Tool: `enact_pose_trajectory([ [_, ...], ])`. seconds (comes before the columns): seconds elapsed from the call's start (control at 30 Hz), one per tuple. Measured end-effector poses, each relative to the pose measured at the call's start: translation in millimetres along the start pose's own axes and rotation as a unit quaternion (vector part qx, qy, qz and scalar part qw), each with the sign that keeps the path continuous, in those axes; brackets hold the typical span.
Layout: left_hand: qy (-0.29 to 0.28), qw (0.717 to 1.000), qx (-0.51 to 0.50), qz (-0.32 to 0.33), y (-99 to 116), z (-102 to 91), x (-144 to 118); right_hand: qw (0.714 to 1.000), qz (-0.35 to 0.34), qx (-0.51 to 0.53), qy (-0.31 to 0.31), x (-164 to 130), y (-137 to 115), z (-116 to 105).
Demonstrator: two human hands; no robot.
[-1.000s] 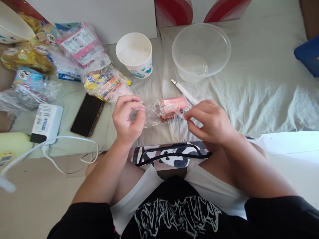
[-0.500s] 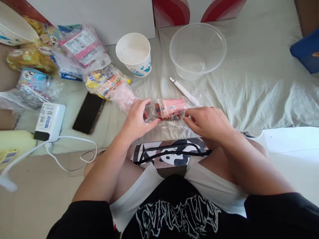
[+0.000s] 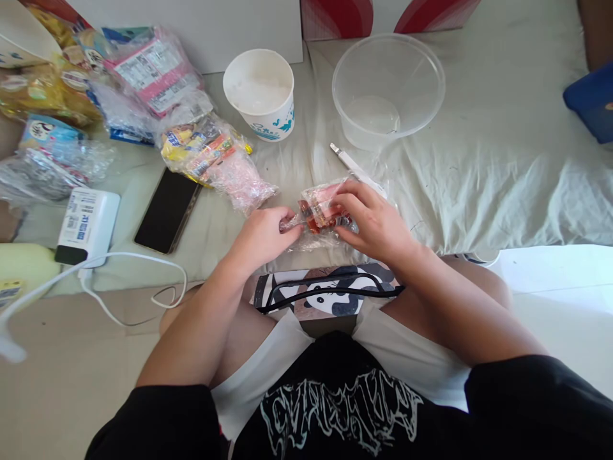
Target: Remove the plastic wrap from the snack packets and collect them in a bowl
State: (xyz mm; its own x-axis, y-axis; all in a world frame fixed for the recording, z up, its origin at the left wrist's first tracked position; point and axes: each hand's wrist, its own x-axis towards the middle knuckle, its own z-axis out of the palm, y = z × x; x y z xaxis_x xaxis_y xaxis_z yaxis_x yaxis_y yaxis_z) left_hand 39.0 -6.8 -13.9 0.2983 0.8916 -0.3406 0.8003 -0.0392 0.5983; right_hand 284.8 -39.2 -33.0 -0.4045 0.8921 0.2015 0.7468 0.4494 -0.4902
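Where it pinched before, right hand now covers snack packet.

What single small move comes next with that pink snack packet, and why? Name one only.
Probably pull the two hands apart to tear the wrapper. The left hand pinches the clear film at the left end of the pink snack packet, while the right hand grips over its body. The packet looks unopened, held just above the sheet, with the clear bowl behind it.
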Motion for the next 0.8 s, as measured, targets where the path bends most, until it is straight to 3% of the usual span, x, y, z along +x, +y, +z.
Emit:
enact_pose_trajectory([
  [0.13, -0.005, 0.981, -0.185, 0.06, 1.1, 1.8, -0.7, 1.0, -0.017, 0.016, 0.012, 1.4, -4.7, 10.8],
  [0.2, -0.03, 0.946, -0.315, 0.069, 3.9, 4.7, -2.0, 0.999, -0.004, 0.023, 0.03, 2.3, -6.1, 14.0],
  [0.37, -0.081, 0.833, -0.548, -0.007, 9.0, 9.1, -0.2, 0.99, 0.029, 0.135, 0.017, 7.3, 6.9, 6.0],
  [0.57, -0.089, 0.751, -0.651, -0.059, 8.6, 8.4, 18.8, 0.953, 0.1, 0.286, -0.013, 11.6, 30.7, -6.7],
  [0.8, -0.042, 0.736, -0.665, -0.121, 13.5, 9.3, 37.1, 0.939, 0.152, 0.275, 0.142, 5.7, 28.9, -18.5],
])
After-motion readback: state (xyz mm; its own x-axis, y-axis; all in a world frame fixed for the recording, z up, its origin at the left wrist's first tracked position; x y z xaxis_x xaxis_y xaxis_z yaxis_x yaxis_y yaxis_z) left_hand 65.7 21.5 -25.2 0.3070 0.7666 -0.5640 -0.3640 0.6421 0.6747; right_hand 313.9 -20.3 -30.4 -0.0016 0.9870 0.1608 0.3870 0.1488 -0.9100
